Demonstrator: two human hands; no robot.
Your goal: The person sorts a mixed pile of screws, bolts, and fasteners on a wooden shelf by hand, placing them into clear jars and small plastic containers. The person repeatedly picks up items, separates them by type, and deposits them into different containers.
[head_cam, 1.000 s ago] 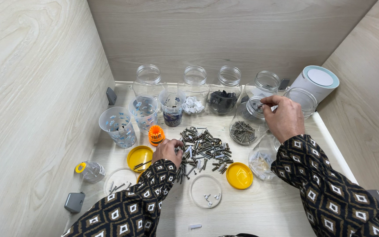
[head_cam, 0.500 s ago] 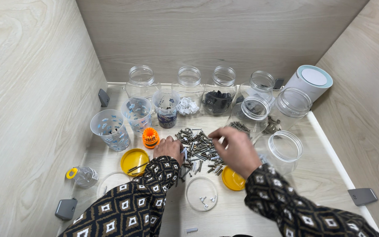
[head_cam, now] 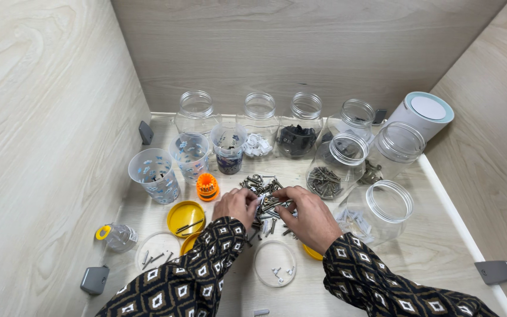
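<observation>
Working at the centre of the tabletop (head_cam: 441, 246), both hands meet over a pile of screws (head_cam: 263, 194). The left hand (head_cam: 236, 205) rests on the near left edge of the pile with fingers curled; whether it pinches a screw cannot be told, since the fingertips are partly hidden. The right hand (head_cam: 309, 216) lies palm down on the near right edge, fingers bent onto the screws and touching the left fingertips.

Beyond the hands stands a row of clear jars (head_cam: 307, 124). To the right of the right hand, a jar (head_cam: 337, 165) holds screws, and an open jar (head_cam: 378, 212) lies just beside the wrist. Left of the left hand sit an orange bit holder (head_cam: 207, 187) and a yellow lid (head_cam: 186, 218). A clear lid (head_cam: 274, 263) lies near, between the forearms.
</observation>
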